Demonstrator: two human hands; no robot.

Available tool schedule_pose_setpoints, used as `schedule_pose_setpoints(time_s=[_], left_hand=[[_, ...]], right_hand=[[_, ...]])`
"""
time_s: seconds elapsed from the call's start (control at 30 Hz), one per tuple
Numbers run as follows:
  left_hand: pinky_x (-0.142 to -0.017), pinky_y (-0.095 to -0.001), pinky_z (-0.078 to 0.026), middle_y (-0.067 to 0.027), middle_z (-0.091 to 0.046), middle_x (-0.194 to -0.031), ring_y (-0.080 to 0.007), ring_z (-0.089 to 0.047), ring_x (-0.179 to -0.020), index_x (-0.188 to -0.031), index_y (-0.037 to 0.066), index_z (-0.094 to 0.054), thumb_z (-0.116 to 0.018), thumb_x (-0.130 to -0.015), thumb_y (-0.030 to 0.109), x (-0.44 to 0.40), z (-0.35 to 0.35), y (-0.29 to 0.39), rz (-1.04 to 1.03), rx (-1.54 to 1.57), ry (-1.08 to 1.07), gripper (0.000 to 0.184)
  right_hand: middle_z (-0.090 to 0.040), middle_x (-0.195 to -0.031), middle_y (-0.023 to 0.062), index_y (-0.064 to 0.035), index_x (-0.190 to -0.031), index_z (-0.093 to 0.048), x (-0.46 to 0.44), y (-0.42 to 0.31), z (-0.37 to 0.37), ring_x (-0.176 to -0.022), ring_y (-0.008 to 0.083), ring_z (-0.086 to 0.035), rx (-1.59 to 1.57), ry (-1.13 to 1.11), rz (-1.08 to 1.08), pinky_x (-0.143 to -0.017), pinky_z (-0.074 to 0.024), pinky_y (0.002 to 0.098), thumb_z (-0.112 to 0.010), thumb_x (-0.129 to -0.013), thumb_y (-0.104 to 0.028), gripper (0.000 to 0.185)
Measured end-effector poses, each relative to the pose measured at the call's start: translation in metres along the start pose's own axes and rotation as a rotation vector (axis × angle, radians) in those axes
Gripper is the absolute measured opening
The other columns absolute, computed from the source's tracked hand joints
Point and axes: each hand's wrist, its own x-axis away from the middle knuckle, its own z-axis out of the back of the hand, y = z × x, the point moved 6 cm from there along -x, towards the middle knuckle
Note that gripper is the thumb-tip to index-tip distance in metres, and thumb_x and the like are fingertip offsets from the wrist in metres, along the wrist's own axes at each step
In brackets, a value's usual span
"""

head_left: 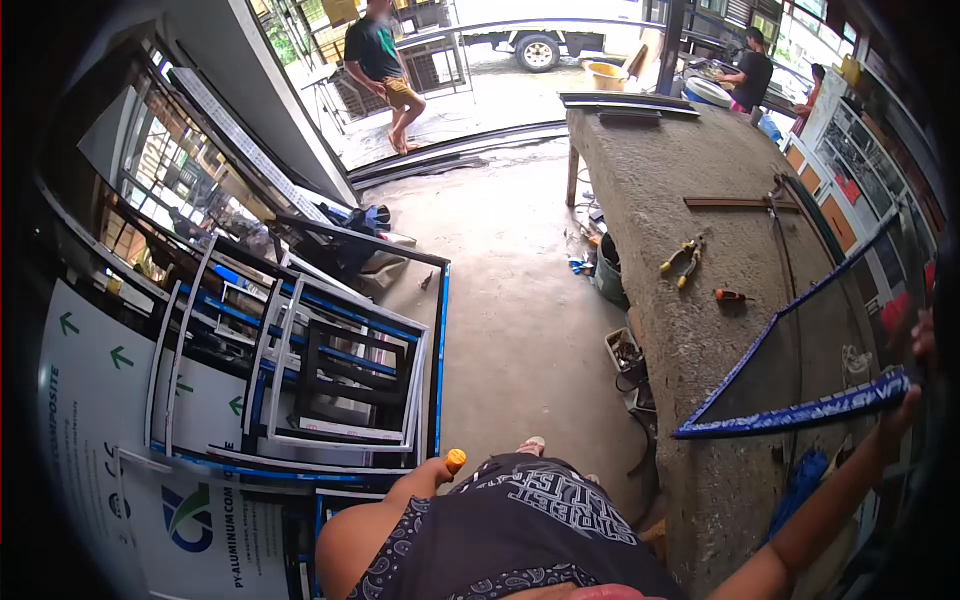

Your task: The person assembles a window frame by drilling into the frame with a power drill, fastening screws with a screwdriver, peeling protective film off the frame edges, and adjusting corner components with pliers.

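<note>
My left hand point(436, 474) is low beside my body, closed around an orange tool handle point(456, 460); the rest of that tool is hidden. At the far right my right hand point(908, 402) grips the near right corner of a mesh-filled frame point(800, 415) wrapped in blue printed film. This frame lies over the right side of the rough workbench point(650, 350). Behind it on the bench are yellow-and-black pliers point(684, 262) and a short orange-handled screwdriver point(733, 295). The view is dark and warped around my right fingers.
Several aluminium frames point(425, 390) lean at the left beside printed panels point(130, 400). Brown metal strips point(735, 203) and dark profiles point(630, 103) lie on the bench. A box of tools point(622, 350) stands by its foot. One person point(378, 60) is outside; another point(752, 75) sits behind the bench.
</note>
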Motion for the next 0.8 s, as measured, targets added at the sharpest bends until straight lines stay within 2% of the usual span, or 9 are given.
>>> schedule_pose_setpoints(time_s=[0.27,0.33,0.43,0.47,0.5,0.57,0.63,0.73,0.8], left_hand=[[-0.088,-0.0412,-0.051,-0.0166,-0.067,-0.112,-0.0305,-0.064,-0.107,-0.119,0.008,-0.061,-0.08,-0.074,0.024,0.032,0.013,0.141,-0.078,0.13,0.21,0.051],[-0.09,-0.0413,-0.05,-0.0168,-0.066,-0.114,-0.0308,-0.064,-0.109,-0.12,0.009,-0.06,-0.08,-0.074,0.023,0.086,0.012,0.185,-0.086,0.243,0.233,0.052],[-0.063,-0.0389,-0.055,-0.0126,-0.071,-0.083,-0.0213,-0.069,-0.07,-0.105,0.003,-0.067,-0.076,-0.079,0.029,0.092,-0.013,0.216,-0.258,0.377,0.442,0.037],[-0.062,-0.0386,-0.054,-0.0124,-0.07,-0.083,-0.0205,-0.069,-0.07,-0.106,0.005,-0.067,-0.076,-0.08,0.028,0.073,-0.027,0.212,-0.29,0.383,0.483,0.036],[-0.084,-0.0417,-0.054,-0.0155,-0.071,-0.107,-0.0261,-0.068,-0.101,-0.118,0.006,-0.065,-0.081,-0.075,0.025,0.081,-0.039,0.216,-0.198,0.337,0.381,0.05],[-0.059,-0.0396,-0.055,-0.0127,-0.072,-0.083,-0.0239,-0.07,-0.069,-0.101,0.002,-0.069,-0.077,-0.079,0.023,0.081,-0.073,0.206,-0.177,0.432,0.34,0.031],[-0.052,-0.0386,-0.053,-0.0121,-0.066,-0.072,-0.0231,-0.066,-0.058,-0.094,0.002,-0.067,-0.077,-0.078,0.02,0.056,-0.107,0.17,-0.146,0.398,0.369,0.026],[-0.056,-0.0406,-0.054,-0.0144,-0.069,-0.077,-0.0267,-0.069,-0.064,-0.091,0.004,-0.069,-0.072,-0.082,0.044,0.013,-0.171,0.089,0.018,0.249,0.356,0.04],[-0.08,-0.039,-0.054,-0.0221,-0.07,-0.096,-0.0303,-0.069,-0.097,-0.103,0.004,-0.071,-0.064,-0.076,0.066,0.024,-0.203,0.057,0.122,0.139,0.329,0.068]], right_hand=[[-0.048,-0.098,0.0147,-0.0032,-0.091,-0.047,-0.015,-0.009,0.008,-0.099,0.0258,-0.049,-0.029,-0.359,-0.034,-0.085,-0.0371,0.038,-0.046,-0.09,-0.064,0.061],[-0.049,-0.095,0.0117,-0.0034,-0.088,-0.048,-0.011,-0.012,0.013,-0.09,0.0238,-0.047,-0.083,-0.257,0.027,-0.085,-0.0377,0.0375,-0.049,-0.088,-0.064,0.06],[-0.05,-0.095,0.0096,-0.0032,-0.091,-0.05,-0.003,-0.005,0.025,-0.088,0.0219,-0.048,-0.104,-0.345,0.034,-0.083,-0.0382,0.0339,-0.052,-0.088,-0.062,0.059],[-0.051,-0.098,0.0104,-0.0023,-0.096,-0.053,-0.004,-0.012,0.028,-0.091,0.0219,-0.05,-0.074,-0.293,0.068,-0.085,-0.0388,0.0334,-0.051,-0.089,-0.064,0.063],[-0.053,-0.099,0.0111,-0.0013,-0.099,-0.055,-0.001,-0.014,0.032,-0.093,0.0225,-0.051,-0.039,-0.285,0.113,-0.086,-0.0394,0.034,-0.049,-0.09,-0.066,0.066],[-0.055,-0.099,0.0124,0.0008,-0.102,-0.058,-0.003,-0.016,0.039,-0.095,0.0243,-0.053,0.029,-0.292,0.213,-0.088,-0.0408,0.0364,-0.045,-0.091,-0.069,0.072],[-0.056,-0.102,0.0127,0.0015,-0.106,-0.058,-0.002,-0.004,0.032,-0.097,0.0243,-0.054,0.017,-0.33,0.217,-0.089,-0.0407,0.0363,-0.042,-0.09,-0.073,0.078],[-0.054,-0.096,0.01,-0.0016,-0.102,-0.055,0.011,0.016,0.044,-0.09,0.0211,-0.053,-0.069,-0.308,0.106,-0.083,-0.0412,0.0332,-0.04,-0.089,-0.076,0.077],[-0.053,-0.083,0.0083,-0.0037,-0.086,-0.054,0.015,-0.001,0.046,-0.08,0.021,-0.053,-0.106,-0.229,0.135,-0.075,-0.0441,0.0347,-0.041,-0.09,-0.074,0.071]])
